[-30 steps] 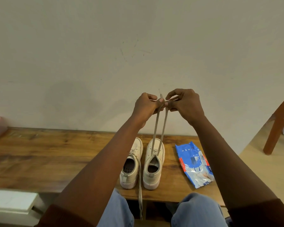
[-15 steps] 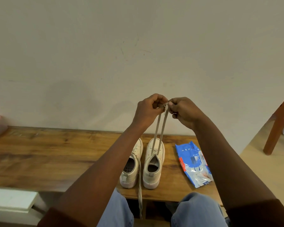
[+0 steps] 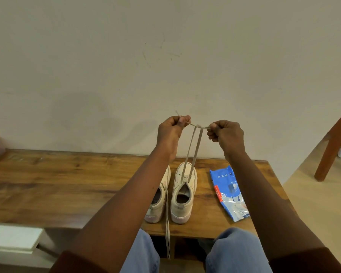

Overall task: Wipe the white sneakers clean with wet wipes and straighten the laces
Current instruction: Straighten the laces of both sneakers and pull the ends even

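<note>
- Evidently lace work was under way: the left hand and the right hand each had fingers pinched on one end of the laces, which rose taut from the right sneaker.
- Both shoes stood side by side on the wooden bench, close to its near edge, well below the hands.
- The left sneaker had a loose lace trailing over the near edge, so it looked unstraightened.
- The wet wipes pack lay just right of the shoes. No wipe showed, so whether wiping was done could not be told.
</note>
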